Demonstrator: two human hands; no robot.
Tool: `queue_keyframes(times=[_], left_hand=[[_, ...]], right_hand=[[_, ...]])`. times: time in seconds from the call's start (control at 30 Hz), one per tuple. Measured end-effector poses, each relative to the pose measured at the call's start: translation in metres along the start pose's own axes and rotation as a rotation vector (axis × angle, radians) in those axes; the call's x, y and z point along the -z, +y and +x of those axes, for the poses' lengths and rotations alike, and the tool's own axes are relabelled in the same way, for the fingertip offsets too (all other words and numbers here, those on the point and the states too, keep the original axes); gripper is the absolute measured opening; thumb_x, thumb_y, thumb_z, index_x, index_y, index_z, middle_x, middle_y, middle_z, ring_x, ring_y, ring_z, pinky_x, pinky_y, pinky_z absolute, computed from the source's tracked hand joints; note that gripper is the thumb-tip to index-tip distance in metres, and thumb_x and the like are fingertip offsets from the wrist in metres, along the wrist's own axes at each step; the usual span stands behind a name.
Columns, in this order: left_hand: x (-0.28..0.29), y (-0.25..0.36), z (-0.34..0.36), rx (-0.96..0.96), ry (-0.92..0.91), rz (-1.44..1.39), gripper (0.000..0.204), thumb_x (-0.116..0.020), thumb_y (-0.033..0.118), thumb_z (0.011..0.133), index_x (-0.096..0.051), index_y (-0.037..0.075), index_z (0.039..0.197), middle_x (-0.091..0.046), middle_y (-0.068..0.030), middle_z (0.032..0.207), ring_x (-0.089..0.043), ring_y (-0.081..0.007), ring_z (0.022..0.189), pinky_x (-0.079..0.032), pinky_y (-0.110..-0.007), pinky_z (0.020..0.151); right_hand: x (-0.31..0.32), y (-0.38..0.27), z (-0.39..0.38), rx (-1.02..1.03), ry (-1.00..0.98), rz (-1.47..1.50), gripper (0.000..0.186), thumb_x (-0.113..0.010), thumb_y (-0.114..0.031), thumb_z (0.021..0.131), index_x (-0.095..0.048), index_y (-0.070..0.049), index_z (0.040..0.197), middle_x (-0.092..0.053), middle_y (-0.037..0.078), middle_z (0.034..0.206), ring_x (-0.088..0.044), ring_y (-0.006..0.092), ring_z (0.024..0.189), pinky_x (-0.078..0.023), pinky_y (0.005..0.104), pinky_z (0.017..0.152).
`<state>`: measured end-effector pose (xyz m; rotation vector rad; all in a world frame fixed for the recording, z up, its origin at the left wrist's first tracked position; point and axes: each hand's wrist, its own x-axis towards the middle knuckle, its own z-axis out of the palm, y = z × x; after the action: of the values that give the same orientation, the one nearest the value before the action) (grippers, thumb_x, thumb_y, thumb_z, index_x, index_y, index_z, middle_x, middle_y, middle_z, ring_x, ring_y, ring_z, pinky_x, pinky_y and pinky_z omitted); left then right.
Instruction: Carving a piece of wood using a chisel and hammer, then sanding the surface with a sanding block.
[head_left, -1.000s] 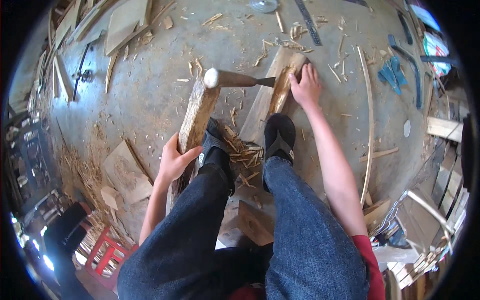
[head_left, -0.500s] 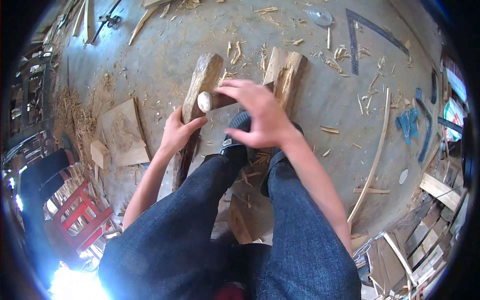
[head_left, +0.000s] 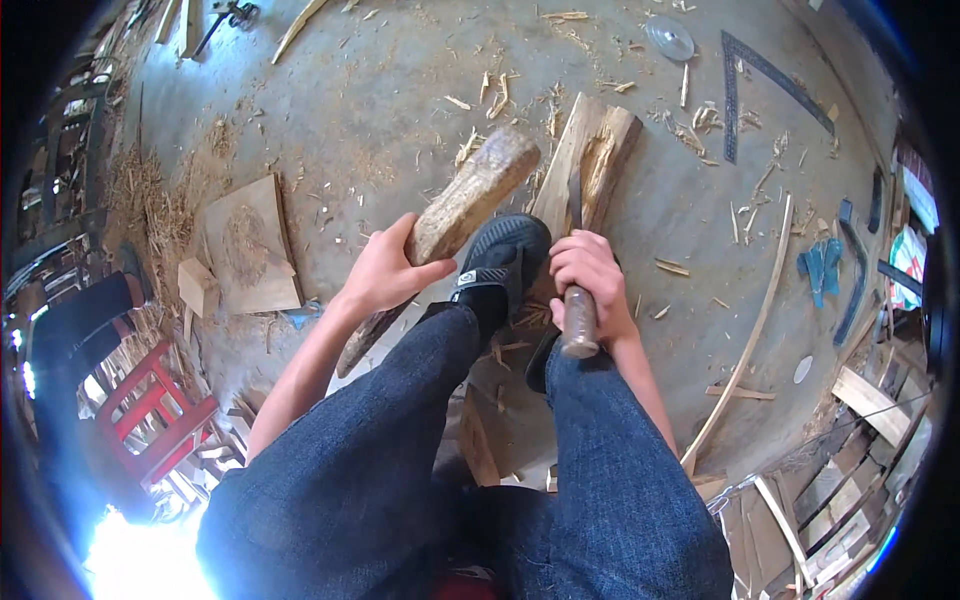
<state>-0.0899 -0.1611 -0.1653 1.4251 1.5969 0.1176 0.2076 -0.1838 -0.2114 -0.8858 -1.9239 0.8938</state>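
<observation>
My left hand [head_left: 388, 272] is closed round the middle of a rough wooden club [head_left: 478, 192], which slants up to the right beside my shoe. Its thumb lies along the near side. In my right hand [head_left: 588, 272] is a chisel [head_left: 579, 325]; the fingers wrap its handle, whose butt end points back toward me. The narrow dark blade [head_left: 575, 198] reaches away from me onto a split wooden block [head_left: 562, 160] with a rough hollow along it. Whether the tip touches the wood, I cannot tell. My dark shoe [head_left: 508, 258] stands between the club and the block.
Wood chips [head_left: 690, 138] litter the concrete floor. A metal square [head_left: 730, 95] and a clear disc [head_left: 670, 38] lie far right. A long curved strip [head_left: 745, 350] is on the right. At left are a board [head_left: 232, 280], a small block [head_left: 198, 287] and a red plastic chair [head_left: 158, 415].
My right hand has gone from open above the chisel to closed on its handle, swinging it right and in line with the block. The club's far end has tilted to the right.
</observation>
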Motion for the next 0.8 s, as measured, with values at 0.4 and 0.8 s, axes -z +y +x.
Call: queue_keyframes(times=[0.4,0.8], left_hand=[[0.002,0.009,-0.002,-0.03,-0.051,0.067,0.052,-0.078,0.039,0.075,-0.058,-0.004,0.097,-0.065,-0.0225,0.074,-0.067,-0.0318,0.069,-0.05,-0.041,0.067],[-0.001,0.004,-0.009,-0.033,-0.09,0.113,0.051,-0.079,0.041,0.074,-0.054,0.0,0.091,-0.061,-0.0194,0.067,-0.063,-0.0329,0.063,-0.048,-0.042,0.063]], right_hand=[[0.011,-0.049,-0.013,-0.117,0.035,0.348,0.021,-0.07,-0.003,0.056,-0.051,-0.006,0.063,-0.054,0.006,0.064,-0.058,0.026,0.063,-0.052,0.037,0.067],[0.041,-0.056,-0.003,-0.157,0.113,0.663,0.018,-0.069,-0.004,0.061,-0.051,-0.005,0.061,-0.052,0.006,0.058,-0.054,0.0232,0.053,-0.048,0.0341,0.057]])
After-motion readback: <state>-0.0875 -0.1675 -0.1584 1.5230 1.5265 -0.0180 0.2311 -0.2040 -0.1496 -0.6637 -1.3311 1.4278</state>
